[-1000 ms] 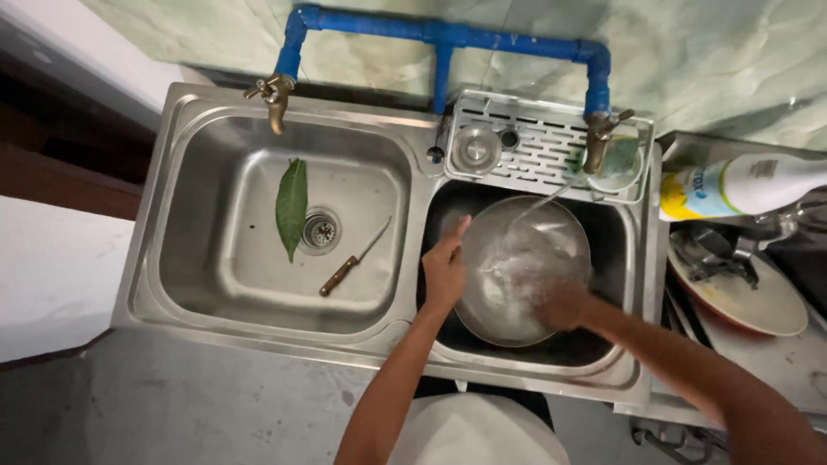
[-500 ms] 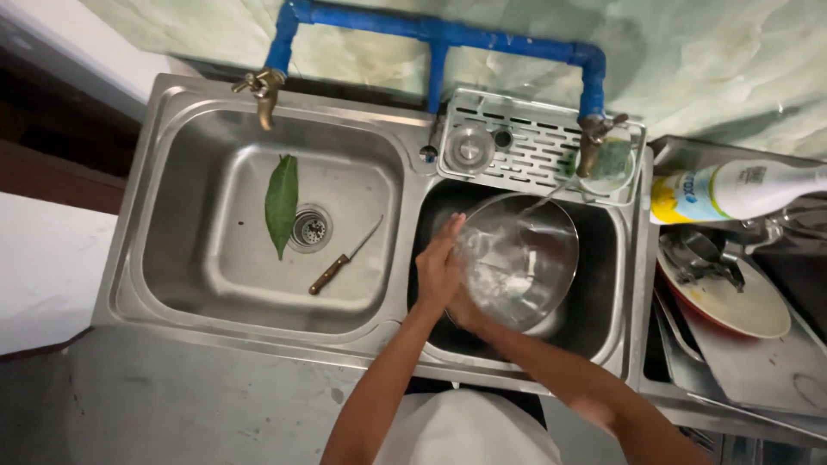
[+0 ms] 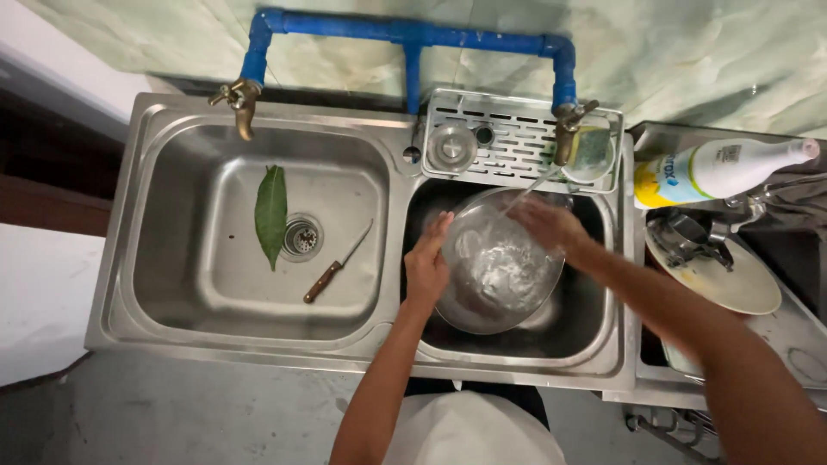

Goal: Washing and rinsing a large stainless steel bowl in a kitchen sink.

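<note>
Item, nearest: my left hand, fingers spread and pressed flat against the left rim of a round, shiny steel bowl, steadying it tilted over the right basin of the double sink. Item: my right hand, fingers curled over the bowl's far rim; whether they pinch anything I cannot tell. A thin stream from the right brass tap lands inside, where white suds film the metal. Risk, as I judge it: wet, soapy steel under an open palm could slip and drop into the basin. Item, left basin: a long green leaf beside the drain, and a wooden-handled knife. Item, far: a perforated rack, blue pipe. Item, right: a white plastic bottle lying flat, pale plate.
</note>
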